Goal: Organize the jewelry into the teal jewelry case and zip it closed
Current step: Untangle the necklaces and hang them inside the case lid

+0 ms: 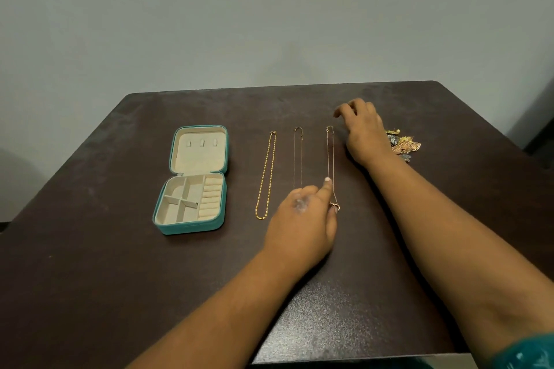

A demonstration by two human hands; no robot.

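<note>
Teal on the outside and cream inside, the square zip-around jewelry case (192, 180) lay opened flat on the dark brown table (90, 249), and I took it as my landmark. Its lid half, with three small tabs, lay on the far side and the tray of compartments and ring rolls on the near side, all looking unfilled from my seat.

Just right of the case lay the chunky gold chain necklace (266, 174), stretched straight; farther right the very fine thin chain (297, 159), then the thin chain with a small pendant (331, 165). I judged they were laid out parallel and apart so none would tangle.

My left hand (302, 219) rested over the near end of the pendant chain, index finger extended along it and thumb beside the pendant; whether it was pinching the chain, I could not tell. My right hand (361, 129) hovered by the chain's far clasp end, fingers loosely curled, holding nothing I could make out. I read both ends being approached so the chain could lift without kinking.

Farthest right of the case, partly behind my right wrist, sat a small heap of gold and coloured earrings (403, 144). Nothing was yet packed.
</note>
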